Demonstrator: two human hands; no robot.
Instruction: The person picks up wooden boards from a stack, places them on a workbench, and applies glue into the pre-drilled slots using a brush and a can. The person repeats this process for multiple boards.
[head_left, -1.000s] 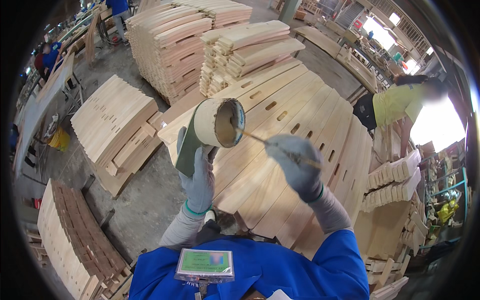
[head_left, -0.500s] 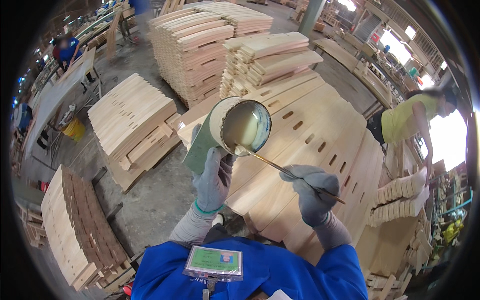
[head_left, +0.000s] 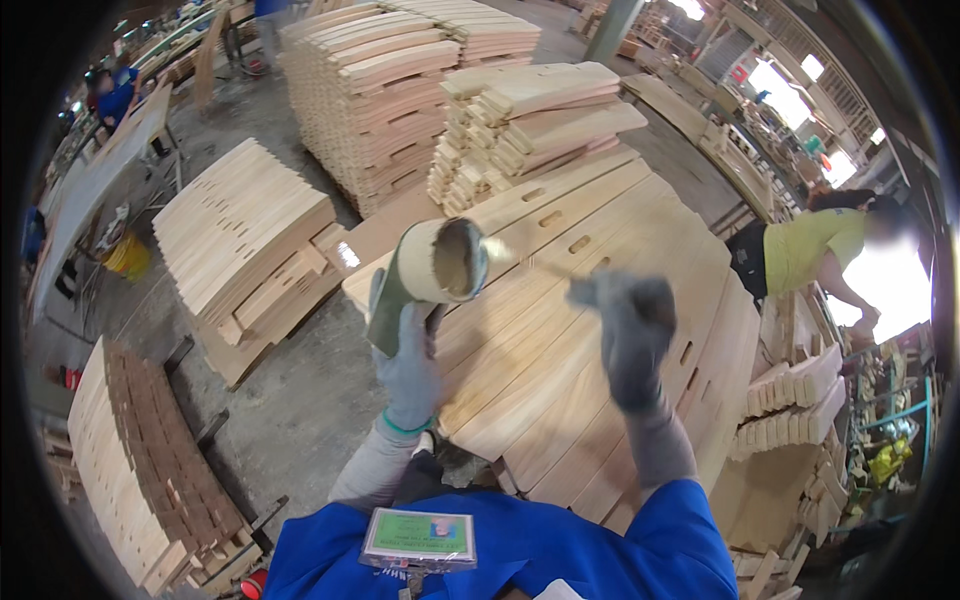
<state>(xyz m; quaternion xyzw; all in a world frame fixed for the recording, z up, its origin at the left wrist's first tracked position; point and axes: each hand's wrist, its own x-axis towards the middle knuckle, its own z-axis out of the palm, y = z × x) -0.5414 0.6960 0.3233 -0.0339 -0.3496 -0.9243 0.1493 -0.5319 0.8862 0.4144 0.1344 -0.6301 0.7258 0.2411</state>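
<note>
My left hand (head_left: 408, 375), in a grey glove, is closed round a green strip-like piece (head_left: 390, 312) attached to a pale cylindrical cup (head_left: 420, 262). The cup tilts, its crusted mouth facing right, with tan liquid inside. My gloved right hand (head_left: 638, 330) is closed on a thin brush, smeared by motion. The brush's pale, wet tip (head_left: 495, 249) hovers just outside the cup's mouth. Beneath both hands lie long, light wooden boards (head_left: 560, 340) side by side, several with oval slots.
Tall stacks of curved boards (head_left: 370, 110) stand ahead, with a looser pile (head_left: 530, 110) beside them. More stacked slats (head_left: 240, 230) sit at left, and a darker-edged stack (head_left: 150, 450) is nearer. At right, a person in a yellow shirt (head_left: 815, 250) leans near bundled pieces (head_left: 795, 385).
The brush has come out of the cup, and my right hand has risen slightly. My left hand has shifted a little left and lower with the cup, whose mouth now faces more sideways.
</note>
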